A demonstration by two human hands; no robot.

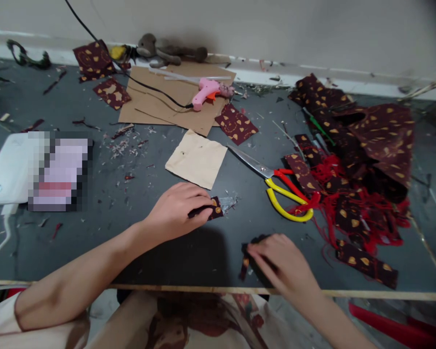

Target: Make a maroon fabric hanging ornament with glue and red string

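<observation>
My left hand (181, 206) is closed, thumb against fingers, on a small maroon fabric strip (217, 208) with gold print, low over the table. Just beyond the strip's end lies a whitish, shiny smear (228, 203). Nearer the table's front edge, my right hand (281, 257) pinches a narrow dark fabric scrap (244, 264), which hangs from the fingertips and looks slightly blurred. Ahead of my left hand a cream fabric square (196, 157) lies flat. Scissors (263, 170) with one red and one yellow handle rest to its right, blades slightly apart.
A pink glue gun (205, 92) with a black cord lies on cardboard (145, 92). Maroon cloth (381, 135) and red threads (381, 223) pile up at right. A white device (10, 165) and a blurred phone (63, 169) lie left. A grey plush toy (148, 46) is by the wall.
</observation>
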